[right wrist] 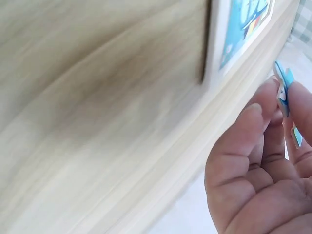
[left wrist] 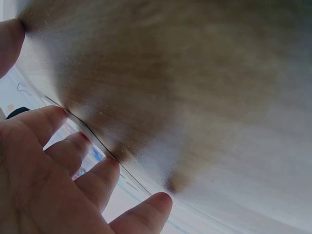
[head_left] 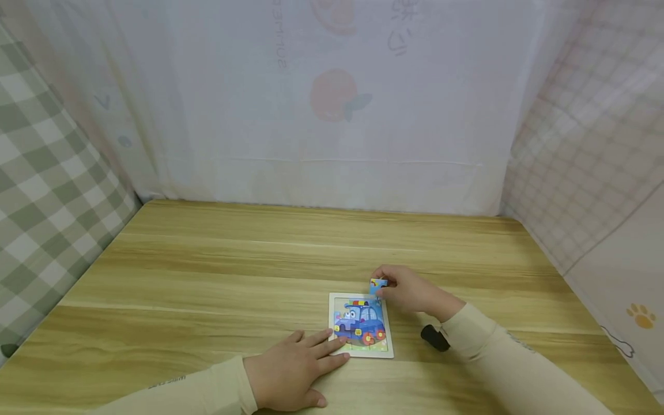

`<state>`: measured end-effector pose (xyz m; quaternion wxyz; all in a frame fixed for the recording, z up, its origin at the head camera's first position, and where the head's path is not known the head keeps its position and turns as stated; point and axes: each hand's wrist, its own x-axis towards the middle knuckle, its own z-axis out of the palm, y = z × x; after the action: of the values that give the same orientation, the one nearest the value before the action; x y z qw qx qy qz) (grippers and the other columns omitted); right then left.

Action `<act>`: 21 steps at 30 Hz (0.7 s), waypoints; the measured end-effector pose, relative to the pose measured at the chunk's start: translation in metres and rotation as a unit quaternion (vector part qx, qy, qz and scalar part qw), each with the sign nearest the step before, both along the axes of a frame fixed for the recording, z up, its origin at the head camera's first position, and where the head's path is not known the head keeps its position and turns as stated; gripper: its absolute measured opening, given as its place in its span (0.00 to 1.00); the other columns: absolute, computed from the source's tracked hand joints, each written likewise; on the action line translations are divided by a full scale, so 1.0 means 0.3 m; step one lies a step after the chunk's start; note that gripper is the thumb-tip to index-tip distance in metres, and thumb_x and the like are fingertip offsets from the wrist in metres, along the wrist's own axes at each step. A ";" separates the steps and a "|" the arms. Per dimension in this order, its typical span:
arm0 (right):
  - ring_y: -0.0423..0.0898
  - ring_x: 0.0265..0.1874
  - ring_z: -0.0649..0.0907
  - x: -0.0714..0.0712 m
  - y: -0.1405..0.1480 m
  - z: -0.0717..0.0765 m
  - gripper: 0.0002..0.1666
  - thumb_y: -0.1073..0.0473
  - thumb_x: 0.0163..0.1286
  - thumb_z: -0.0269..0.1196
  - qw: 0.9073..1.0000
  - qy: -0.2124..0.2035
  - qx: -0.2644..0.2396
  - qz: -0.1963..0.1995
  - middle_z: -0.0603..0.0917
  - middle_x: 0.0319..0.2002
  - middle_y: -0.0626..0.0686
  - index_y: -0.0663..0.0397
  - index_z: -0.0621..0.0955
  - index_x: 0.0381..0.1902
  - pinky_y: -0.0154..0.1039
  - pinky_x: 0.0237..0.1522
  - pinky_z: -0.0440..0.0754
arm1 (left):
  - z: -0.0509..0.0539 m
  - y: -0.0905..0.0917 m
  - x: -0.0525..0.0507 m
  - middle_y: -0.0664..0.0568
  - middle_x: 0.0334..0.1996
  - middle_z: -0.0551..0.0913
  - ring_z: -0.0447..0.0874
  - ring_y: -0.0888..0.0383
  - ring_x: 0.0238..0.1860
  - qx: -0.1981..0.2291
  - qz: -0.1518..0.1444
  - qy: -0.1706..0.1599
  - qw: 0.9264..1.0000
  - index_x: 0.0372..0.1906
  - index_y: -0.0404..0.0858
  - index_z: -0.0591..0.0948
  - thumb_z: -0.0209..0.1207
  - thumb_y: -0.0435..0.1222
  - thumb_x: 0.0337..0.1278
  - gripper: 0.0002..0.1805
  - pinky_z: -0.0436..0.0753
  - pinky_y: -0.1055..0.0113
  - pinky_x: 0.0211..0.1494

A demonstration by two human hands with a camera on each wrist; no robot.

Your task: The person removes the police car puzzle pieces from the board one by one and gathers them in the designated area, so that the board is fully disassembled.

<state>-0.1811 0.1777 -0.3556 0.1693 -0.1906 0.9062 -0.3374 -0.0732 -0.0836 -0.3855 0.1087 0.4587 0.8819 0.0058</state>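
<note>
Two grips in play: your right grip has thumb and fingers together, pinching a small blue piece by the far right corner of the puzzle; can't tell if it's touching the white frame. Your left grip has its fingers spread apart, a few lying over the puzzle's near left side. Puzzle's a blue car, flat on the tabletop. Right wrist view shows another blue bit lower down, can't tell if it's the same piece. Black thing sits beside your right wrist.
</note>
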 end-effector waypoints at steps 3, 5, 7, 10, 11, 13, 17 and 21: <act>0.46 0.36 0.75 -0.002 0.028 -0.005 0.07 0.67 0.69 0.59 1.000 0.010 0.000 0.000 0.80 0.38 0.50 0.58 0.80 0.44 0.42 0.40 0.74 | 0.000 0.000 0.002 0.59 0.75 0.56 0.57 0.53 0.73 0.000 0.002 0.000 1.000 0.73 0.55 0.62 0.53 0.60 0.61 0.37 0.74 0.46 0.60; 0.45 0.36 0.75 -0.003 0.046 -0.008 0.08 0.66 0.69 0.58 1.000 0.011 -0.003 -0.001 0.80 0.37 0.50 0.59 0.80 0.44 0.41 0.40 0.75 | 0.001 0.001 0.004 0.59 0.75 0.56 0.57 0.53 0.73 -0.001 0.004 0.001 1.000 0.73 0.55 0.62 0.53 0.60 0.60 0.38 0.73 0.46 0.60; 0.45 0.35 0.75 -0.004 0.063 -0.010 0.08 0.66 0.69 0.58 1.000 0.013 -0.005 -0.002 0.80 0.36 0.50 0.60 0.81 0.44 0.41 0.39 0.75 | 0.002 0.002 0.006 0.59 0.74 0.57 0.57 0.53 0.73 -0.001 0.006 0.004 1.000 0.73 0.55 0.62 0.54 0.60 0.60 0.38 0.73 0.46 0.60; 0.45 0.33 0.74 -0.008 0.088 -0.013 0.08 0.67 0.68 0.59 1.000 0.012 -0.008 -0.007 0.80 0.34 0.50 0.62 0.81 0.44 0.40 0.37 0.74 | 0.003 0.003 0.006 0.59 0.74 0.57 0.57 0.53 0.73 -0.001 0.006 0.004 1.000 0.73 0.55 0.63 0.54 0.60 0.60 0.38 0.74 0.46 0.60; 0.45 0.33 0.74 -0.009 0.096 -0.012 0.09 0.67 0.67 0.60 1.000 0.014 -0.007 -0.007 0.79 0.34 0.51 0.63 0.81 0.44 0.39 0.37 0.74 | 0.003 0.003 0.005 0.59 0.74 0.57 0.57 0.53 0.73 -0.001 0.006 0.005 1.000 0.73 0.55 0.63 0.54 0.60 0.60 0.38 0.74 0.46 0.60; 0.45 0.32 0.74 -0.011 0.110 -0.010 0.10 0.68 0.66 0.60 1.000 0.012 -0.008 -0.011 0.79 0.33 0.51 0.64 0.81 0.45 0.38 0.35 0.74 | 0.003 0.003 0.006 0.59 0.74 0.57 0.57 0.53 0.73 -0.003 0.006 0.005 1.000 0.73 0.55 0.63 0.54 0.60 0.59 0.38 0.73 0.46 0.60; 0.45 0.31 0.75 -0.015 0.137 -0.009 0.12 0.69 0.66 0.60 1.000 -0.009 -0.018 -0.016 0.79 0.32 0.52 0.65 0.80 0.47 0.37 0.33 0.75 | 0.001 0.003 0.007 0.59 0.74 0.57 0.57 0.53 0.73 -0.004 0.008 0.005 1.000 0.73 0.55 0.63 0.54 0.60 0.60 0.38 0.73 0.46 0.60; 0.45 0.31 0.75 -0.020 0.162 -0.016 0.12 0.68 0.65 0.62 0.999 -0.029 -0.028 -0.023 0.79 0.30 0.51 0.65 0.80 0.46 0.35 0.32 0.75 | 0.001 0.003 0.007 0.59 0.74 0.57 0.57 0.53 0.73 -0.003 0.009 0.002 1.000 0.73 0.55 0.63 0.55 0.60 0.59 0.38 0.73 0.46 0.60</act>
<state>-0.1872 0.2262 -0.3605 0.1826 -0.1642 0.8951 -0.3721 -0.0711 -0.0826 -0.3852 0.1083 0.4508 0.8860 0.0030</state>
